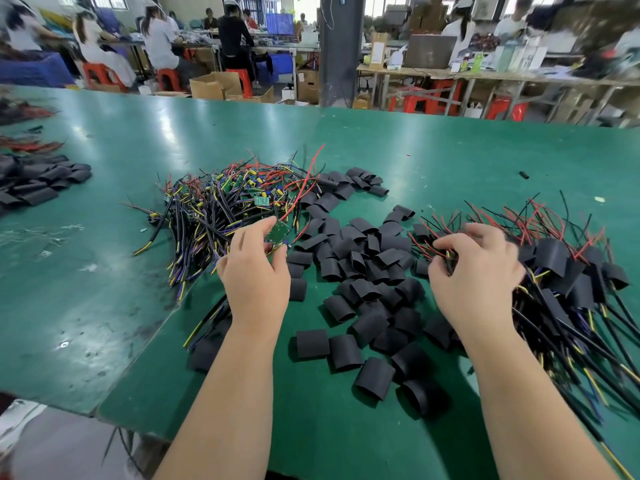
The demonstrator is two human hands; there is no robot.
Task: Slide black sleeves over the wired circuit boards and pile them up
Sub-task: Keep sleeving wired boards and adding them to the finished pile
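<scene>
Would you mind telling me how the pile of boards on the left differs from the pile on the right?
The left pile shows bare green boards; the right pile has its boards covered by black sleeves. The left hand holds a bare board; the right hand rests on the sleeved pile. Both trail red, black and yellow wires.

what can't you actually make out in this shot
- Head view: the right hand covers whatever its curled fingers touch in the sleeved pile.
- The circuit board in the left hand: markings too small, lower part behind fingers.
- Sleeved pile runs off the right edge.
- Background workers blurred.
</scene>
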